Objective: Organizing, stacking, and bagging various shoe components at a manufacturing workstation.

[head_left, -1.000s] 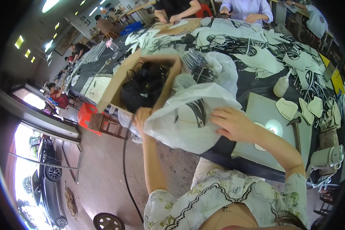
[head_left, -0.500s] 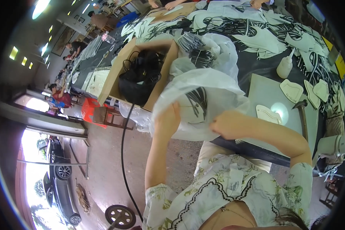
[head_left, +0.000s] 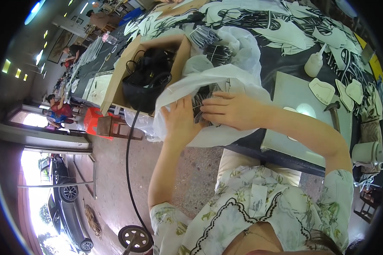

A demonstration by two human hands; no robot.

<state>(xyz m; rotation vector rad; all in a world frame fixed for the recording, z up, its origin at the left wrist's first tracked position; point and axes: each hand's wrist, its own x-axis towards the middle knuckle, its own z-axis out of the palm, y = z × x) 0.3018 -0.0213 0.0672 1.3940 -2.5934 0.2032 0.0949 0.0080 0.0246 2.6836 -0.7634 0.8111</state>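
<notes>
A white translucent plastic bag (head_left: 247, 91) sits at the table's near edge, its mouth turned toward me. Inside lie thin dark strips (head_left: 197, 104), mostly covered by my hands. My left hand (head_left: 183, 121) is in the left side of the mouth, fingers stretched out and thumb apart beside the strips. From the right, my right hand (head_left: 227, 111) reaches across with its fingers extended flat over the strips. The two hands nearly meet, and neither wraps round anything. Behind the mouth, a bundle of grey strips (head_left: 203, 36) and a darker bundle (head_left: 218, 54) rest on the plastic.
Left of the bag stands a cardboard box (head_left: 181, 53) with black items (head_left: 151, 72). On the right are a grey board (head_left: 285, 91), a hammer (head_left: 335, 114), white cut pieces (head_left: 321, 91) and a white squeeze bottle (head_left: 314, 64). A black cable (head_left: 129, 163) hangs down.
Both hands have moved into the bag's mouth and toward each other. My right hand, closed before, now lies stretched over the strips; the left fingers have spread from the bag's rim.
</notes>
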